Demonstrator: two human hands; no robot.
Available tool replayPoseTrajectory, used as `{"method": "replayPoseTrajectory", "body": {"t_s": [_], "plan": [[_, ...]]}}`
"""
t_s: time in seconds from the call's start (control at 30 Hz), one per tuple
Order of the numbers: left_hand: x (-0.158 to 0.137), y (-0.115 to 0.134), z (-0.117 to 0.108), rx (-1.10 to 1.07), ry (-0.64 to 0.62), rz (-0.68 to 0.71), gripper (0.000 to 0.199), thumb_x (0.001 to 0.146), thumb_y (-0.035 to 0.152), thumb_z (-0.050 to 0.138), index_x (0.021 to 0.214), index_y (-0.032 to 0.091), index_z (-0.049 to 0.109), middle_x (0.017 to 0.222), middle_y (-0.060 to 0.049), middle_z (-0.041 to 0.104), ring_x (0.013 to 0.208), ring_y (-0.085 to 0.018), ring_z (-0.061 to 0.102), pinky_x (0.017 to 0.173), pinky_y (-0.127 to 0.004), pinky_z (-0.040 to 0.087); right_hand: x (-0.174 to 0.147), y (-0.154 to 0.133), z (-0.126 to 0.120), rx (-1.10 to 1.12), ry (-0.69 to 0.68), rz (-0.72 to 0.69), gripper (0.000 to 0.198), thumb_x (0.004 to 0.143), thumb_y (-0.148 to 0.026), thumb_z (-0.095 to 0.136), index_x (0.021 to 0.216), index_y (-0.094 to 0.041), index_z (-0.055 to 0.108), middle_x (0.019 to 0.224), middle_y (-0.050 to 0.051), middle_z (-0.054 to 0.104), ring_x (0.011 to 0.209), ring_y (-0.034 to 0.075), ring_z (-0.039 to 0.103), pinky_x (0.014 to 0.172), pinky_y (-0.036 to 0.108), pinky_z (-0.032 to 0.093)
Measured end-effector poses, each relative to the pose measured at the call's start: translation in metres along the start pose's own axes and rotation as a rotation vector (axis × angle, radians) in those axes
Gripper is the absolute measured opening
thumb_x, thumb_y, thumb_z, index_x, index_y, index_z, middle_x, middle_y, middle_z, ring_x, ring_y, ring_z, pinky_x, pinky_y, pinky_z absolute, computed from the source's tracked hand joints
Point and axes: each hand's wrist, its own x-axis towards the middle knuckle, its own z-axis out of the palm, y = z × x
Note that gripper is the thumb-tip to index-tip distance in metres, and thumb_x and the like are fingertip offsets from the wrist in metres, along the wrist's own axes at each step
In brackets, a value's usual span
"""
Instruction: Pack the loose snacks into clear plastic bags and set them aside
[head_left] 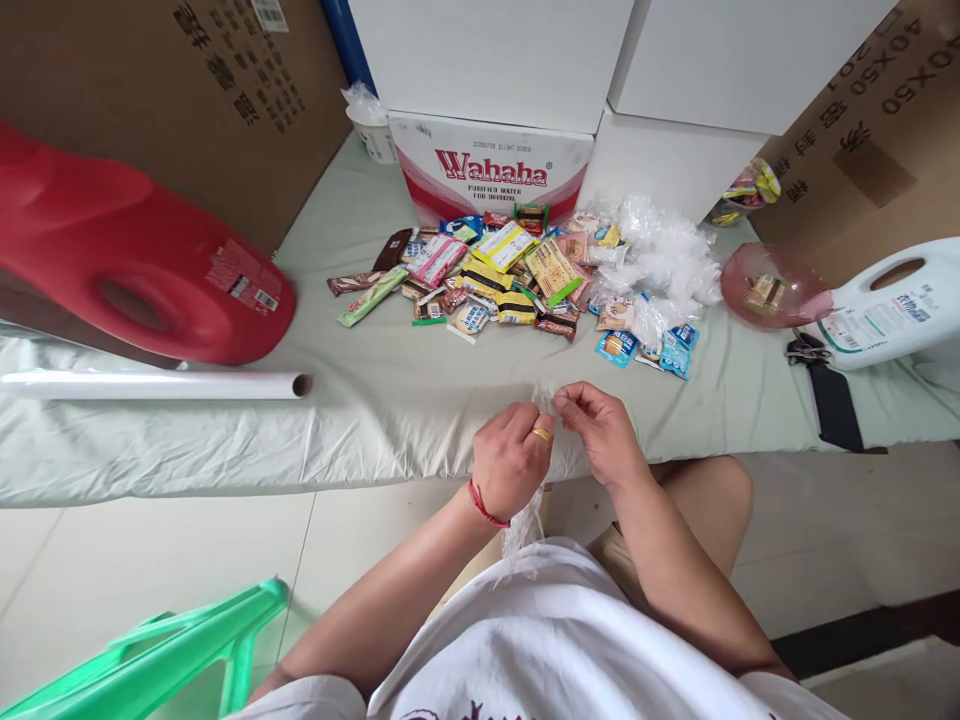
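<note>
My left hand point(512, 452) is closed in a fist around a crumpled clear plastic bag point(525, 525), which hangs below it toward my lap. Thumb and fingertips of my right hand point(602, 430) pinch at the upper edge of the same bag, close beside the left fist. Beyond both hands lies a heap of small wrapped snacks point(491, 275) in many colours. A pile of clear plastic bags point(656, 255) covers the heap's right side, with blue snack packets point(679, 348) in front of it.
A red jug point(172, 270) and a white roll point(157, 385) lie at left. To the right are a pink bowl point(772, 285), a white bottle point(892, 305) and a black phone-like object point(834, 405). Boxes point(491, 165) line the back. A green stool point(165, 650) stands below.
</note>
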Motion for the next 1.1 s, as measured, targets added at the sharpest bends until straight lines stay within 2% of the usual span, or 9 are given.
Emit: {"method": "replayPoseTrajectory", "body": {"t_s": [0.1,0.27,0.47,0.57,0.7,0.83,0.97,1.1], "plan": [[-0.004,0.002,0.002,-0.108,-0.027,-0.065,0.025,0.095,0.009,0.059,0.073,0.021,0.055,0.066,0.001,0.055,0.06,-0.013,0.049,0.057,-0.028,0.031,-0.001,0.002,-0.005,0.175,-0.007,0.064,0.032,0.077,-0.05,0.087,0.082,-0.021,0.074,0.074,-0.002,0.059,0.068,0.012,0.047,0.066,0.025,0.04],[-0.008,0.001,-0.001,-0.557,-0.138,-0.375,0.012,0.097,0.021,0.064,0.084,0.02,0.066,0.075,0.0,0.064,0.061,-0.01,0.054,0.06,-0.024,0.041,-0.004,-0.005,-0.014,0.353,-0.032,0.176,0.035,0.068,-0.05,0.093,0.079,-0.02,0.078,0.077,0.001,0.064,0.066,0.011,0.049,0.064,0.025,0.043],[-0.001,-0.004,-0.007,-1.012,-0.333,-0.86,0.026,0.092,0.042,0.07,0.088,0.017,0.072,0.068,0.001,0.059,0.058,-0.01,0.047,0.055,-0.025,0.037,0.0,-0.006,-0.027,0.173,0.065,0.136,0.039,0.064,-0.052,0.095,0.075,-0.019,0.077,0.071,0.001,0.066,0.061,0.01,0.046,0.053,0.023,0.035],[0.003,-0.005,-0.007,-1.154,-0.37,-1.005,0.037,0.085,0.052,0.077,0.088,0.016,0.072,0.068,0.0,0.06,0.058,-0.009,0.045,0.055,-0.025,0.035,0.002,-0.006,-0.03,0.126,0.092,0.118,0.042,0.062,-0.053,0.095,0.07,-0.019,0.072,0.066,0.0,0.061,0.059,0.01,0.043,0.048,0.023,0.029],[0.004,-0.004,-0.006,-1.235,-0.357,-1.06,0.042,0.077,0.055,0.084,0.081,0.016,0.07,0.067,0.001,0.058,0.058,-0.008,0.04,0.054,-0.024,0.03,0.002,-0.009,-0.027,0.181,0.085,0.138,0.046,0.062,-0.055,0.095,0.068,-0.019,0.066,0.063,-0.004,0.052,0.054,0.008,0.035,0.045,0.022,0.024],[0.005,-0.003,-0.004,-1.15,-0.293,-0.987,0.04,0.071,0.048,0.091,0.083,0.018,0.067,0.074,0.001,0.059,0.066,-0.01,0.049,0.06,-0.024,0.039,0.001,-0.013,-0.021,0.153,0.056,0.149,0.05,0.065,-0.059,0.092,0.068,-0.02,0.062,0.059,-0.005,0.047,0.051,0.007,0.03,0.044,0.022,0.02],[0.01,-0.001,-0.003,-1.06,-0.241,-0.877,0.034,0.077,0.046,0.086,0.093,0.019,0.073,0.085,-0.003,0.064,0.07,-0.012,0.05,0.064,-0.026,0.042,0.001,-0.016,-0.016,0.047,0.028,0.088,0.052,0.069,-0.062,0.089,0.064,-0.02,0.058,0.052,-0.008,0.038,0.05,0.007,0.026,0.046,0.024,0.018],[0.015,0.001,-0.003,-1.174,-0.265,-0.962,0.039,0.082,0.055,0.08,0.082,0.017,0.073,0.068,0.0,0.058,0.061,-0.011,0.044,0.057,-0.027,0.034,0.005,-0.022,-0.013,0.028,-0.002,0.033,0.05,0.073,-0.06,0.088,0.066,-0.02,0.059,0.053,-0.007,0.039,0.051,0.008,0.027,0.047,0.024,0.02]]}}
